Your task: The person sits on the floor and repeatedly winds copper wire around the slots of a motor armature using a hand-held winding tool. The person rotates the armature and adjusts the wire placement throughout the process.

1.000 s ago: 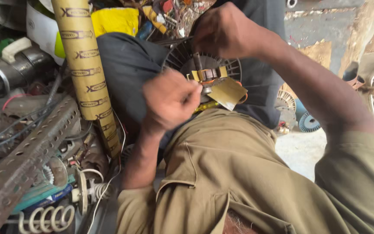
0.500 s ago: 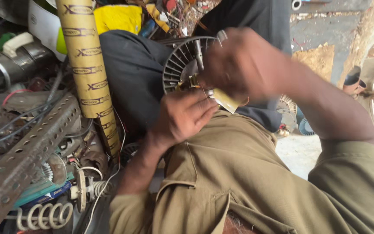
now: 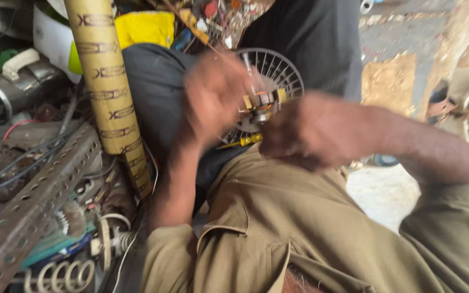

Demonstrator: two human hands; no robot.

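A round slotted metal motor core (image 3: 270,76), with thin radial slits and a small block of yellow-and-brown windings (image 3: 262,100) at its middle, is resting upright on the person's lap, against the dark trousers (image 3: 158,92). Both hands are working at that central block. The left hand (image 3: 213,97) is hovering over the core's left half, blurred by motion, its fingers curled toward the windings; whether its grip is actually closing on anything cannot be told. The right hand (image 3: 313,130) is sitting just right of and below the block, knuckles toward the camera, fingers bent inward; its grip looks clenched, but what it is pinching is hidden by blur. A yellow-handled screwdriver (image 3: 241,141) is lying just below the core, between the two hands, touching the trousers.

Nearer the camera, an olive shirt (image 3: 299,228) is filling the lower frame. To the left, a tall cardboard tube (image 3: 107,92) with dark printed marks is standing tilted beside the left forearm. Further left, a perforated steel angle bar (image 3: 33,206) is slanting across a clutter of wires, coiled springs (image 3: 61,274) and metal parts. A yellow cloth (image 3: 142,27) is showing behind the tube.
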